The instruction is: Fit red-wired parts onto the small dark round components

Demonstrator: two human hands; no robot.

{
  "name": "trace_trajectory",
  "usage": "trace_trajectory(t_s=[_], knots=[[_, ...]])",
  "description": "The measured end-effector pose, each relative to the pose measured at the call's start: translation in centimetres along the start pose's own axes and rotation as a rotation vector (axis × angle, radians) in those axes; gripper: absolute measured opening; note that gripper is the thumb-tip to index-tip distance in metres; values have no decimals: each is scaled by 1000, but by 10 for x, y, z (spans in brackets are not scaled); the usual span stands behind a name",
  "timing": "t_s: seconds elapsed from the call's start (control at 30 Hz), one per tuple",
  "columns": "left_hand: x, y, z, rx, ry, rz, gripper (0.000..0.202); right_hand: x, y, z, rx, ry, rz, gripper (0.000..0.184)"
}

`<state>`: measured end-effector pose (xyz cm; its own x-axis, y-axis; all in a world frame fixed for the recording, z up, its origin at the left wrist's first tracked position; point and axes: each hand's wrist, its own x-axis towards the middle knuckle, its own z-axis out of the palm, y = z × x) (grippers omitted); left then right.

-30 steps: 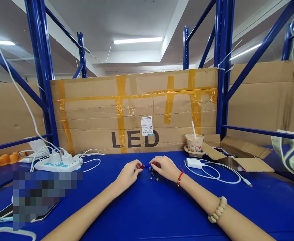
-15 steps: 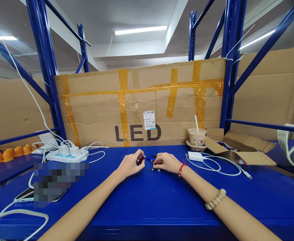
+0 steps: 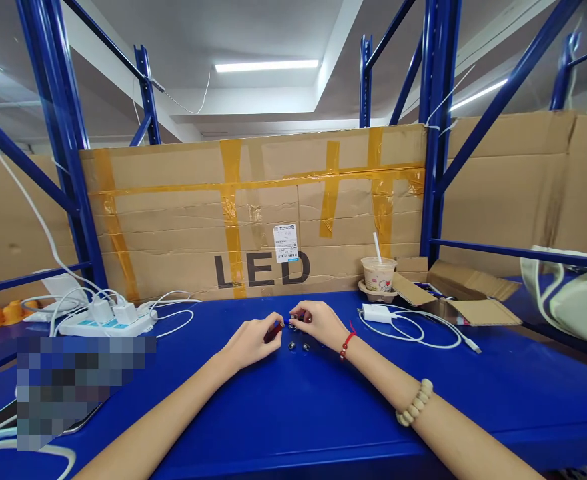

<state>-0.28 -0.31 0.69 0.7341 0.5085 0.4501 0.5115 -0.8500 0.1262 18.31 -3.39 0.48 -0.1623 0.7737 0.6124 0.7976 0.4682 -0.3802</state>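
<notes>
My left hand (image 3: pixel 259 341) is closed in a pinch around a small dark red object (image 3: pixel 273 332) whose exact kind I cannot make out. Close beside it, to the right, my right hand (image 3: pixel 316 323) has its thumb and fingertips pressed together. A glint of something small and shiny shows at those fingertips, too small to name. Between the two hands a bit of bright blue (image 3: pixel 287 323) is visible, mostly hidden by the fingers. Just below the hands, a small shiny metal piece (image 3: pixel 292 346) and a second metal piece (image 3: pixel 306 347) lie on the blue tabletop (image 3: pixel 273 413).
At the left, a white power strip (image 3: pixel 108 325) trails several cables near a blurred-out device. Along the back stand a cardboard panel (image 3: pixel 173 233) and a drink cup (image 3: pixel 378 273) with a straw. A white charger (image 3: pixel 376 313) with its cable and an open cardboard box (image 3: pixel 478 293) lie right.
The camera has turned slightly right. My right hand has come nearer my left, its fingertips lifted off the small metal pieces, which now show clearly below.
</notes>
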Motion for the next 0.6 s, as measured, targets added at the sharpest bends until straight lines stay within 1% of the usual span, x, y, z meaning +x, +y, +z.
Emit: trace_trajectory(t_s=[0.1,0.23,0.47,0.6], knots=[[-1,-1,0,28,-28,-21,18,0,2,5,85,43,-56,17],[-1,-3,-1,86,-43,-59,22,0,4,9,164,74,-42,21],[1,-2,-1,73,-94,-94,31,1,-1,8,316,62,140,28],[1,-3,0,-10,-86,-65,30,2,-2,9,447,55,227,24]])
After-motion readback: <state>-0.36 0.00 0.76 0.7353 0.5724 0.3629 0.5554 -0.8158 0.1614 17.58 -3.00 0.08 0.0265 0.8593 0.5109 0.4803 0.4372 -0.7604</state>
